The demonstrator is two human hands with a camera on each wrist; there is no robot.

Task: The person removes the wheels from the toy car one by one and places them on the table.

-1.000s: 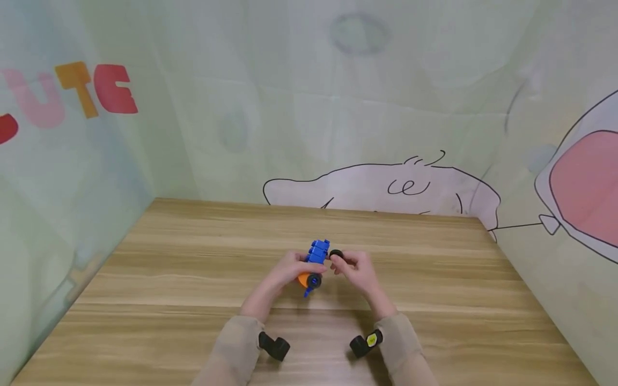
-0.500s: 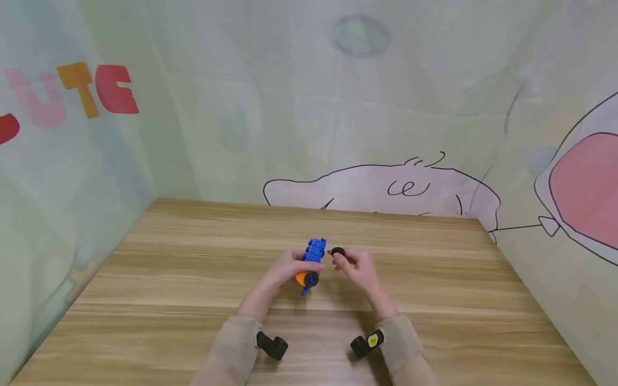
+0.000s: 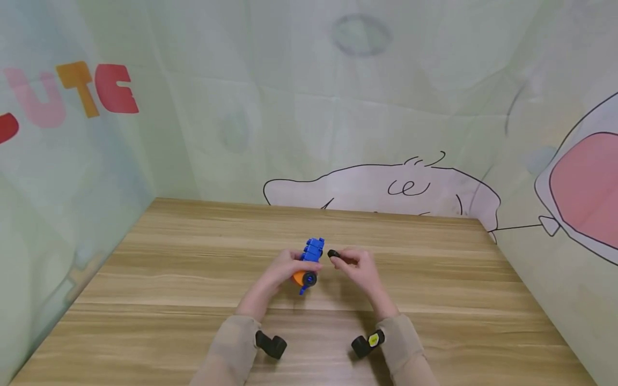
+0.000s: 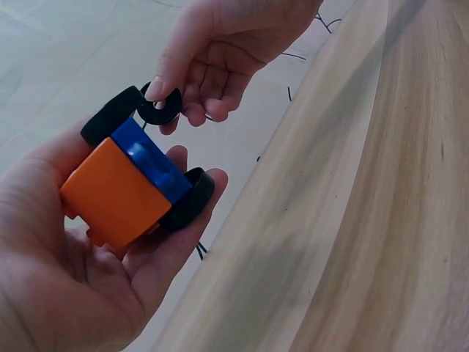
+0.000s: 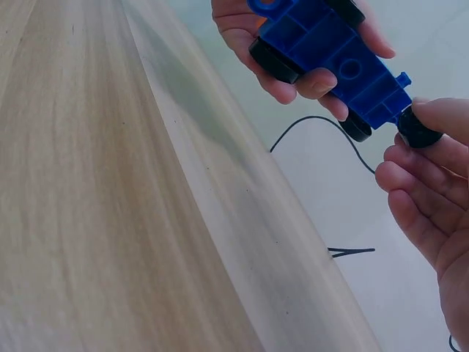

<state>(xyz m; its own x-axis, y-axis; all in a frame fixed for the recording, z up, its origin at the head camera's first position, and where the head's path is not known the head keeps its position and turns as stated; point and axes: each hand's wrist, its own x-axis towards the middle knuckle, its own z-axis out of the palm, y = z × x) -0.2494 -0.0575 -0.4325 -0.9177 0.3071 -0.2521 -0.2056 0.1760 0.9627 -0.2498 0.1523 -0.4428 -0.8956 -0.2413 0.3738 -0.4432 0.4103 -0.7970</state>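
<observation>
Left grip [image 3: 286, 266] curls firmly round a blue-and-orange toy vehicle [image 3: 313, 250], while the right grip [image 3: 359, 269] pinches a black wheel [image 3: 333, 253] just beside it. Pale printed walls [image 3: 217, 64] rise around, the left one showing the letters "UTE" [image 3: 81, 83], and below the toy vehicle spreads a wood-grain surface [image 3: 193, 284]. Of two black wrist cameras [image 3: 359, 348], the right one bears a yellow label [image 3: 374, 340] too small to read.

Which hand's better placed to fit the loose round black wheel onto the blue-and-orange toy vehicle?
Right, I'd judge. The right hand pinches the loose wheel near the toy vehicle, where a small blue stub looks bare. The left hand grips the vehicle's body, so it seems better kept steadying.
</observation>
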